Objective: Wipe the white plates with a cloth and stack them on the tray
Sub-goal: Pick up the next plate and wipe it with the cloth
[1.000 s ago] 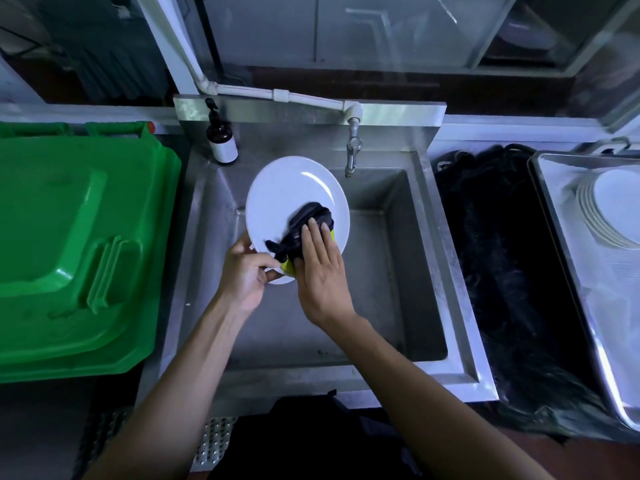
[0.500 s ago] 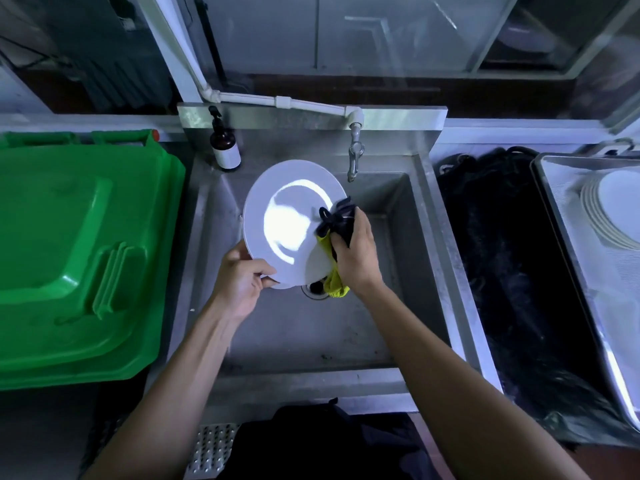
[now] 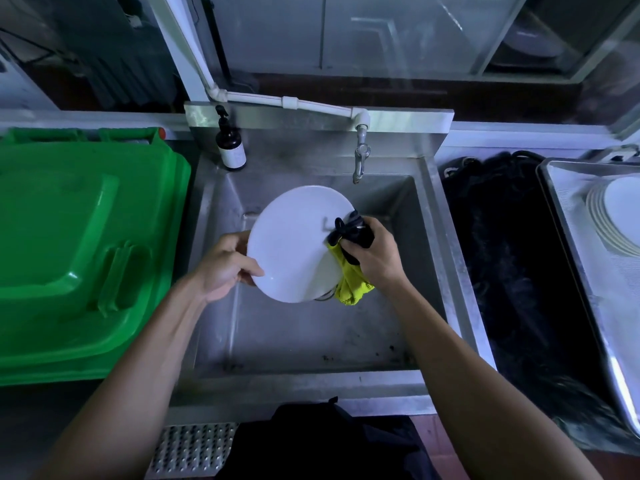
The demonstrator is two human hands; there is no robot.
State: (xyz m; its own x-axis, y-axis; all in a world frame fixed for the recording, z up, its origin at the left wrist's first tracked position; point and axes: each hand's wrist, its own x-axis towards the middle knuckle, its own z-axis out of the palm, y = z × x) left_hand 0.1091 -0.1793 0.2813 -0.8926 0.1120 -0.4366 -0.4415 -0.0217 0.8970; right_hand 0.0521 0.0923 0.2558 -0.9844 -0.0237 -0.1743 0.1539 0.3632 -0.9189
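no label reads. left hand (image 3: 225, 263) grips the round white plate (image 3: 294, 244); right hand (image 3: 375, 254) clutches the black-and-yellow cloth (image 3: 349, 261), now lower on the plate's right rim, frame centre.

Plate (image 3: 294, 244) over sink (image 3: 311, 341); tray (image 3: 571, 258) right.

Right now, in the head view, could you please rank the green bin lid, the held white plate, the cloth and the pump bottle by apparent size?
1. green bin lid
2. white plate
3. and 4. cloth and pump bottle look alike; the right hand hides part of the cloth, so I will not rank them.
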